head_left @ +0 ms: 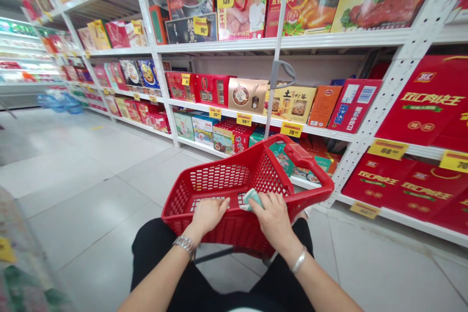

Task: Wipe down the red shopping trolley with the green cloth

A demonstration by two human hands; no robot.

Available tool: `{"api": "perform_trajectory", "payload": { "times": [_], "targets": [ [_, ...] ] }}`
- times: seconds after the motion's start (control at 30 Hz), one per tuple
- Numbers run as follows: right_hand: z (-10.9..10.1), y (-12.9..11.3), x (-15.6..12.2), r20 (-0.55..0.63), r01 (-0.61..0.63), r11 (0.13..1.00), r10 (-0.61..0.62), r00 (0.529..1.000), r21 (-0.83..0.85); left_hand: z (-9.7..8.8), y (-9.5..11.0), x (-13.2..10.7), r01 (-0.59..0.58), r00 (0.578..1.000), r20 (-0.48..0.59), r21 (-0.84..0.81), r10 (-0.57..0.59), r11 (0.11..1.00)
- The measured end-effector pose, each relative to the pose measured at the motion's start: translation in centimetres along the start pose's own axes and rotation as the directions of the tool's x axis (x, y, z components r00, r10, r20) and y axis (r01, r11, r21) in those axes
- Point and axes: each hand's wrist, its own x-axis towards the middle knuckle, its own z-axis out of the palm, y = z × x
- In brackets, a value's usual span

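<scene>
A red plastic mesh shopping basket (pixel 215 178) stands in front of me, with its long handle (pixel 310 170) folded toward the right. My left hand (pixel 209 215) grips its near rim, a metal wristwatch (pixel 185 246) on the wrist. My right hand (pixel 272 219) holds the same rim farther right, with a bangle (pixel 299 260) on the wrist. A pale green soft item (pixel 252 200), perhaps a tissue packet or cloth, lies at my right thumb inside the basket. Its exact nature cannot be told. My black-trousered legs (pixel 153 263) show below the basket.
White perforated metal shelves (pixel 402 83) run along the right, stacked with red and yellow gift boxes (pixel 292 105) and yellow price tags. A grey tiled aisle floor (pixel 87 219) lies left of the basket. A chilled display case (pixel 25 53) stands far left, and a colourful display (pixel 18 258) edges the lower left.
</scene>
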Motion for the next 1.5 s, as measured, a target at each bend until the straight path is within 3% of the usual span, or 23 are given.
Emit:
{"api": "perform_trajectory", "payload": {
  "times": [0.27,0.4,0.5,0.67,0.87,1.17,1.23,1.33,1.4,1.5],
  "targets": [
    [-4.7,8.4,-0.1,0.013,-0.066,0.996,0.067,0.998,-0.062,-0.3,-1.0,0.2,0.045,0.999,0.005,0.011,-0.046,0.999],
    [-5.4,13.4,-0.1,-0.069,-0.112,0.986,0.104,0.992,-0.125,-0.2,-0.9,0.3,0.064,0.998,0.008,0.015,-0.064,0.998],
    [-5.1,14.9,-0.3,-0.115,-0.074,0.995,0.066,0.991,-0.063,-0.2,-0.9,0.3,0.079,0.997,0.001,0.010,-0.079,0.997],
    [-4.6,13.4,-0.1,-0.142,-0.053,0.998,0.057,0.988,0.033,0.0,-1.2,0.5,0.080,0.997,-0.003,0.009,-0.080,0.997],
    [-5.5,10.1,0.4,-0.105,-0.156,0.985,0.147,0.984,-0.079,0.1,-2.6,0.8,0.019,1.000,-0.018,-0.030,-0.019,0.999],
    [-7.2,2.4,-1.3,-0.170,-0.147,0.986,0.132,0.977,-0.077,-1.2,-6.3,1.7,-0.037,0.995,-0.101,-0.122,0.025,0.992],
    [-7.3,0.8,-1.7,-0.186,-0.137,0.990,0.127,0.974,-0.041,-1.1,-5.4,1.5,-0.054,0.992,-0.126,-0.183,0.031,0.982],
    [-7.4,-0.2,-1.8,-0.174,-0.127,0.992,0.125,0.977,-0.005,-0.8,-1.8,0.7,-0.199,0.973,-0.187,-0.373,0.137,0.906],
    [-7.7,0.0,-1.6,-0.146,-0.112,0.994,0.111,0.983,0.001,-0.6,1.1,-0.2,-0.318,0.944,-0.224,-0.433,0.241,0.843],
    [-8.0,1.6,-1.2,-0.118,-0.073,0.997,0.074,0.990,0.013,-0.4,4.1,-1.0,-0.357,0.928,-0.248,-0.387,0.277,0.850]
  ]
}}
